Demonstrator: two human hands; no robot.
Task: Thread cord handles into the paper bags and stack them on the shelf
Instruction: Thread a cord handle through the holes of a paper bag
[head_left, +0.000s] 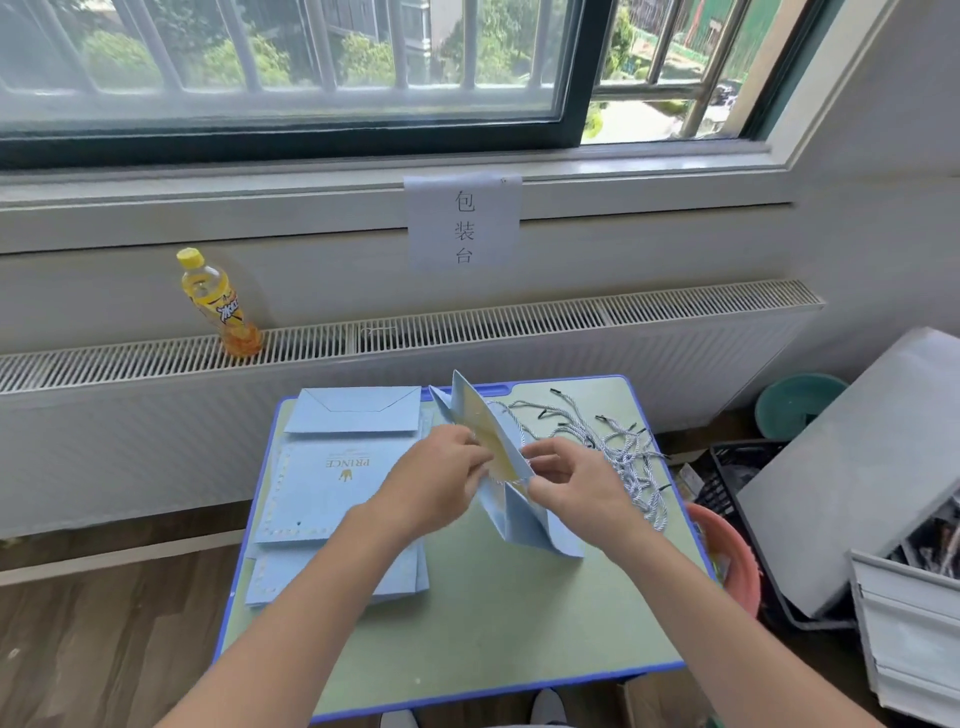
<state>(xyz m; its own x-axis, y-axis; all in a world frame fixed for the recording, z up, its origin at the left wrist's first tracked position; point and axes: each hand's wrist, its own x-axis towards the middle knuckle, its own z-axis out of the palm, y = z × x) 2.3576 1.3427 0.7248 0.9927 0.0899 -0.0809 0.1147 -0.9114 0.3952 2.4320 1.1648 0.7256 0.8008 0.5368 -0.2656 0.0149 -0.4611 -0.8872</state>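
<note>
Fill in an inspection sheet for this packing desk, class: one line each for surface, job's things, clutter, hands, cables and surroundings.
Surface: green desk top with blue rim.
Job's things: open blue paper bag held upright; flat bags stack on its left; cord handles pile on its right.
Clutter: nothing seen on the desk.
Hands: left hand and right hand both grip the bag's top.
Cables: nothing seen.
Surroundings: yellow bottle on the radiator; paper sign under the window; pink basin beside the desk.

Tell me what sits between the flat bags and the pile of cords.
In the head view, the open bag stands between the flat bags and the cords, held by the left hand and right hand.
</note>
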